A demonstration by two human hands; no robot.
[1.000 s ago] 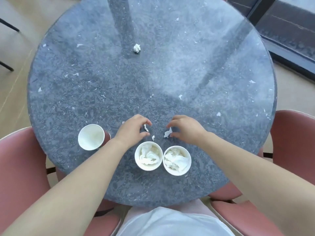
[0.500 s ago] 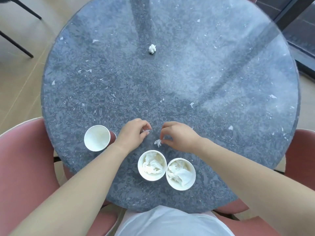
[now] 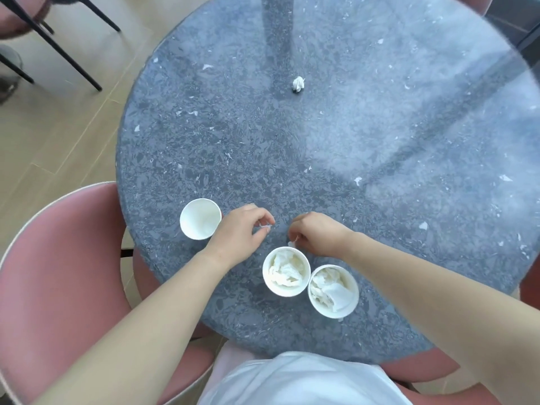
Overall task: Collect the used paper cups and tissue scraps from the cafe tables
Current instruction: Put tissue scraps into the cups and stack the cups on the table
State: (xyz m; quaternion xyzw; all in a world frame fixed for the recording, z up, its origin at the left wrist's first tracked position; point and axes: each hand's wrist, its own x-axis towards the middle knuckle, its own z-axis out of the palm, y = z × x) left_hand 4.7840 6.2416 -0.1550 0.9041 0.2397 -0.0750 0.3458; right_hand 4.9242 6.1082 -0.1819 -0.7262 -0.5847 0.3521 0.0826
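Observation:
Three white paper cups stand near the front of the round grey table [image 3: 380, 141]. The empty cup [image 3: 200, 219] is at the left. The middle cup [image 3: 286, 271] and the right cup [image 3: 333, 290] hold crumpled tissue. My left hand [image 3: 242, 233] pinches a small tissue scrap [image 3: 266, 226] between thumb and fingers. My right hand [image 3: 317, 233] pinches another tissue scrap [image 3: 292, 243] just above the middle cup's far rim. A crumpled tissue ball [image 3: 298, 83] lies far back on the table.
A pink chair [image 3: 58, 273] stands at the left against the table edge, another pink chair [image 3: 420, 366] at the lower right. Black chair legs [image 3: 58, 48] stand on the wooden floor at the upper left. White flecks dot the tabletop.
Both hands have closed on the small scraps and drawn them toward the middle cup; the right scrap is off the tabletop. The camera view has shifted so the table sits further right.

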